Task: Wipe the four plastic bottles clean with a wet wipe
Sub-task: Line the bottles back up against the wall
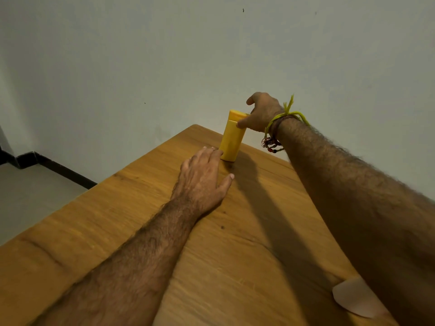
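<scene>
One yellow plastic bottle [231, 136] alone shows from the head view, upright near the wooden table's [117, 231] far corner, the right hand [261, 112] pinching its cap, the left hand [202, 180] flat and relaxed beside its base, no wipe visible, so wiping seems unstarted.

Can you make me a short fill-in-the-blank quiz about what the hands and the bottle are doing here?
1. The bottle standing on the wooden table is coloured ____.
2. The right hand holds the bottle near its ____.
3. The left hand lies flat on the ____.
4. Threads are tied round the ____ wrist.

Missing words: yellow; top; table; right
</scene>
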